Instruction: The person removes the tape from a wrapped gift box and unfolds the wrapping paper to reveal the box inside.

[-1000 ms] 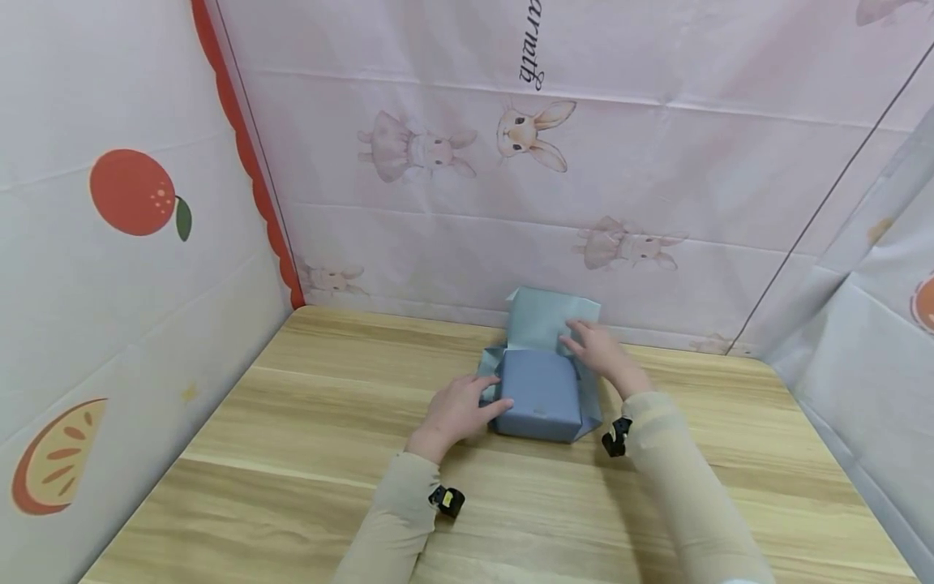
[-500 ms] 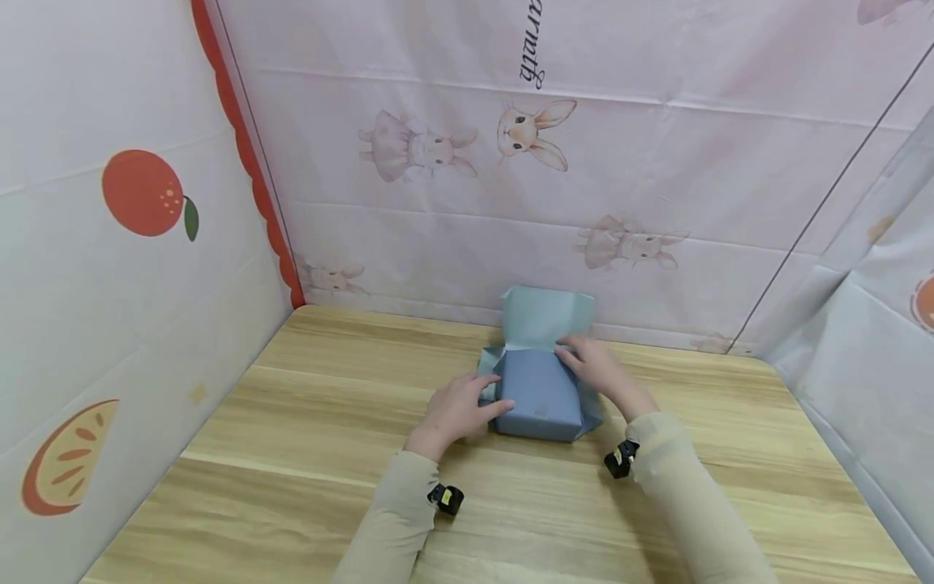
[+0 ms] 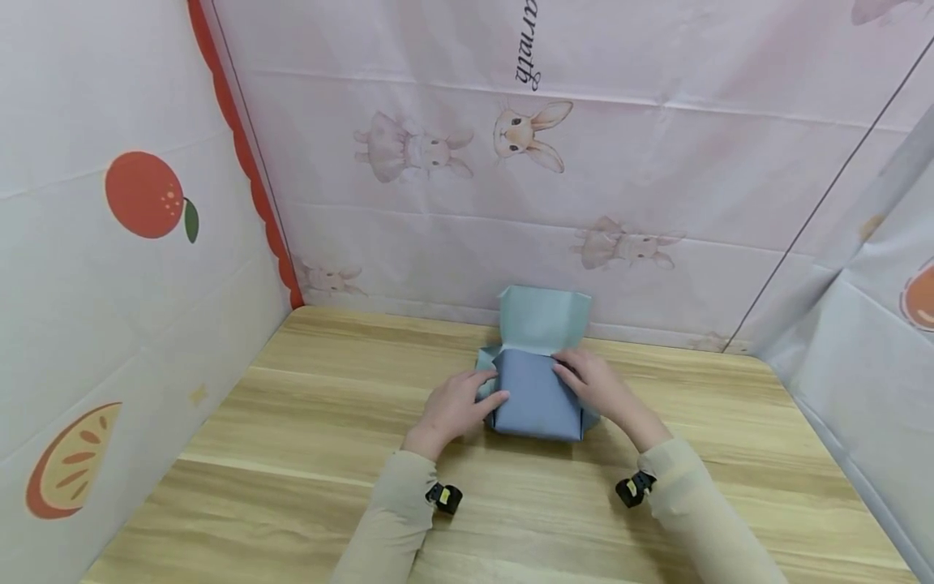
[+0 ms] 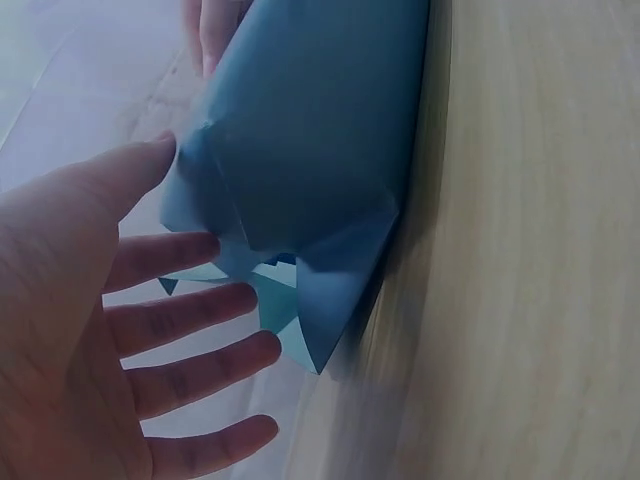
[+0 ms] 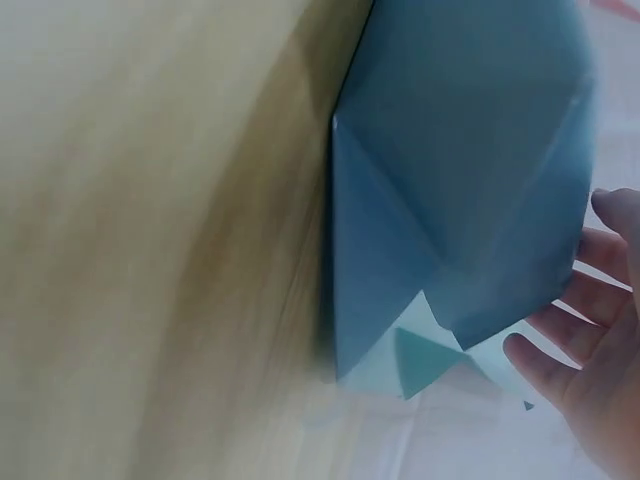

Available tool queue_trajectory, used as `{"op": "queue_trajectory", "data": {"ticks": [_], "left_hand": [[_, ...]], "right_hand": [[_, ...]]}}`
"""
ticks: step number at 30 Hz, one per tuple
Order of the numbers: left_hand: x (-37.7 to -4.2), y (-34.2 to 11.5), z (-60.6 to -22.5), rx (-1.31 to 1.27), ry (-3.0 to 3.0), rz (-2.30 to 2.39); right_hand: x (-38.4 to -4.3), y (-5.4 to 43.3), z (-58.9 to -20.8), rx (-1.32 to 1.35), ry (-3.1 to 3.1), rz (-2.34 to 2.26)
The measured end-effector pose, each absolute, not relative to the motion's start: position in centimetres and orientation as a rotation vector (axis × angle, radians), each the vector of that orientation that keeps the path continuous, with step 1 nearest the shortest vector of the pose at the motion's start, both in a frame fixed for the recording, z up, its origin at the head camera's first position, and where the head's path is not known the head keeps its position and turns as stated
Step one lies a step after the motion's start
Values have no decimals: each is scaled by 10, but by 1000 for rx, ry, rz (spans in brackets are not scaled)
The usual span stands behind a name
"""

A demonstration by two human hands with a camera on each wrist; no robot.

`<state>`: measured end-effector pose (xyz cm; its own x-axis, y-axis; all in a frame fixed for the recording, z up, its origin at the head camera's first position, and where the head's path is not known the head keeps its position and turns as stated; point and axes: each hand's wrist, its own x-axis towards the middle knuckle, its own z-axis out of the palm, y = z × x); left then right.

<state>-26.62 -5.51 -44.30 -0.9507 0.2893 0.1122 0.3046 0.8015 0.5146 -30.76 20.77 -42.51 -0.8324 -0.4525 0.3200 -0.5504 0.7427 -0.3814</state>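
Observation:
A box-shaped parcel in blue wrapping paper (image 3: 538, 397) sits near the table's back edge. Its pale teal flap (image 3: 543, 318) stands up behind it. Pointed paper folds stick out at both ends, as the side fold (image 4: 345, 290) in the left wrist view shows. My left hand (image 3: 452, 411) is at the parcel's left end, fingers spread and nearly straight, thumb by the top edge. At the far right corner my right hand (image 3: 604, 391) touches the paper with extended fingers, which the paper partly hides in the right wrist view. Whether anything lies inside is hidden.
The wooden table (image 3: 292, 487) carries the parcel. A pink cloth backdrop (image 3: 423, 259) with rabbit prints rises right behind the upright flap. White printed cloths hang at the left (image 3: 146, 324) and right. A small black device (image 3: 447, 497) is strapped to each wrist.
My right hand has come down from the teal flap to the parcel's far right edge. The front face and a small mark on the parcel have gone from view. My left hand has barely moved.

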Motion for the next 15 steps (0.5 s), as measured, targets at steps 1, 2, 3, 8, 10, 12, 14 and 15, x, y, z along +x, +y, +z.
{"op": "queue_trajectory", "data": {"ticks": [1,2,3,8,10,12,14,15], "left_hand": [[-266,-55,-442,-487,-2951,-864],[-266,-55,-441,-487,-2948,-874],[-265,-55,-441,-486,-2938,-893],[-267,-56,-440,-477,-2894,-943],[-268,-56,-440,-475,-2870,-946],[-268,-57,-441,-473,-2853,-948],[-269,-57,-441,-479,-2838,-964],[-269,-57,-440,-487,-2830,-979]], "right_hand": [[-303,208,-424,788,-2741,695],[-299,208,-423,785,-2744,695],[-295,209,-422,782,-2748,699],[-275,212,-418,816,-2722,676],[-267,213,-417,843,-2689,653],[-259,215,-416,880,-2639,617],[-251,217,-415,917,-2583,580],[-247,217,-415,939,-2554,558]]}}
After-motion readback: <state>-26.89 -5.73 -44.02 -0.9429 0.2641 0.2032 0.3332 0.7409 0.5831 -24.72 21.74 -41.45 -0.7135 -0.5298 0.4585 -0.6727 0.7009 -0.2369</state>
